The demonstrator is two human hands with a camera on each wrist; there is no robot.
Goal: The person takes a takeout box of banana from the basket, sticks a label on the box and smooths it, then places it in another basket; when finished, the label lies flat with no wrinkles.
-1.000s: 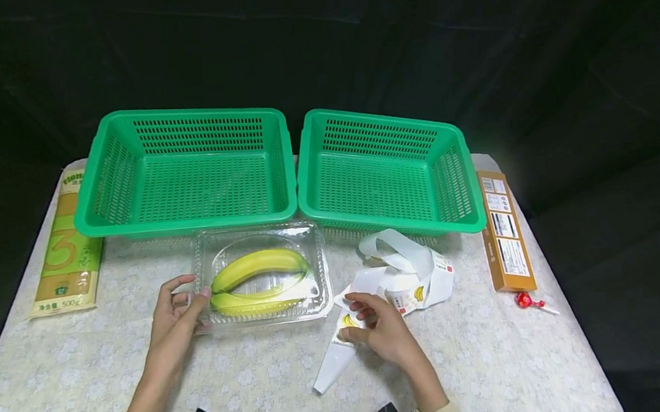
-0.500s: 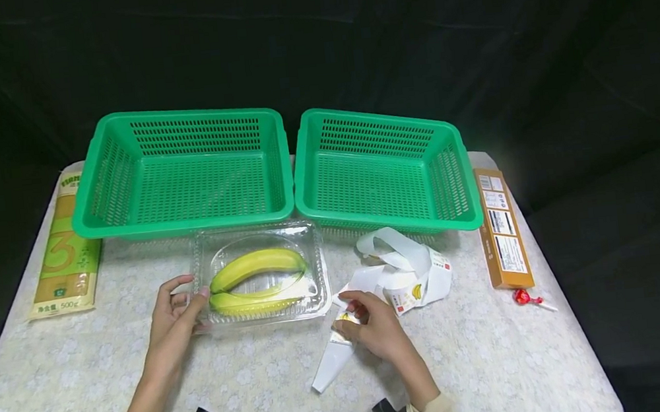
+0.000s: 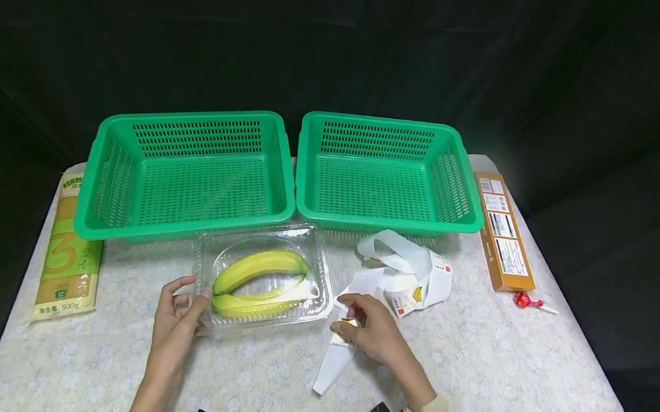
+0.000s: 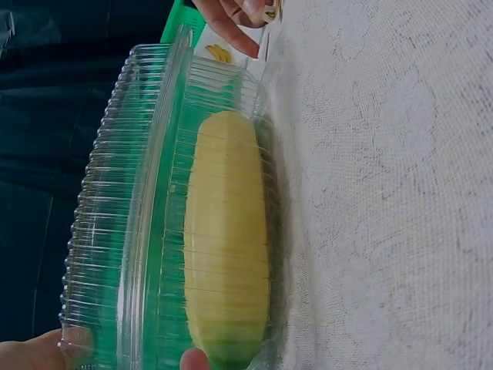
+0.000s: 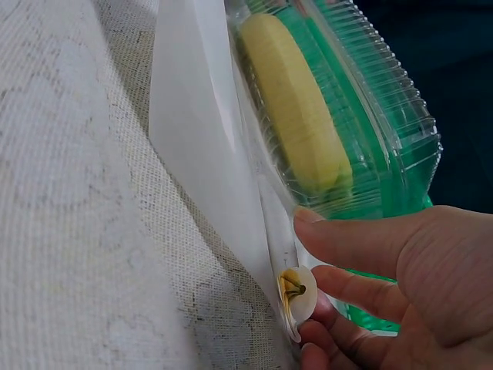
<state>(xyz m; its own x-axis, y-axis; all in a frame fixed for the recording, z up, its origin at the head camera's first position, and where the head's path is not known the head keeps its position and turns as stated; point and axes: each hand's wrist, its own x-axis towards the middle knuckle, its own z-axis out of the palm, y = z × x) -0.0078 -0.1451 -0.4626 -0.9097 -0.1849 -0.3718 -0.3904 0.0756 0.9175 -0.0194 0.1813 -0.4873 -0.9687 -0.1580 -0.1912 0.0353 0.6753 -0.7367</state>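
A clear plastic clamshell box, its lid down, lies in front of the baskets with two bananas inside. My left hand holds the box's left end, thumb over the edge of the lid. Right of the box, my right hand pinches a white strip of banana stickers. In the right wrist view, one sticker curls up from the strip at the index fingertip, with the thumb just above it. The strip's rest lies in loose loops behind that hand.
Two green baskets stand side by side at the back. A green and yellow 500 g packet lies at the left. An orange-brown carton and a red lollipop lie at the right on the patterned tablecloth.
My right thumb has come closer to the fingers at the sticker, and that hand has shifted slightly left. The left hand and the box stay put.
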